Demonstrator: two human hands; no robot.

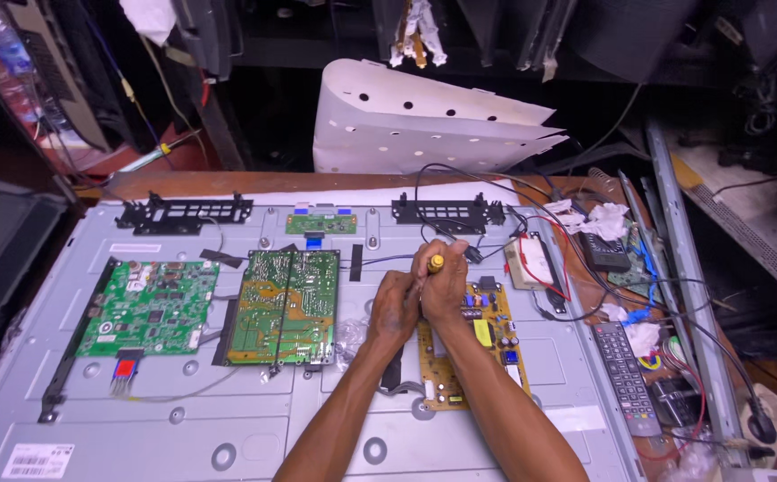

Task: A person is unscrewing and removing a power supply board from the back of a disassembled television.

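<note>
Fingers of both the left hand point(395, 306) and right hand point(442, 284) wrap a yellow-handled screwdriver point(436, 262), upright over the yellow circuit board point(487, 335) right of centre.

Screwdriver point(435, 264) tip hidden behind hands; yellow board point(482, 344) partly covered.

White barcode label point(38, 461) on panel's near-left corner.

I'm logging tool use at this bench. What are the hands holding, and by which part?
Both hands, right hand and left hand, wrap a screwdriver by its yellow handle; only the handle's top shows.
</note>
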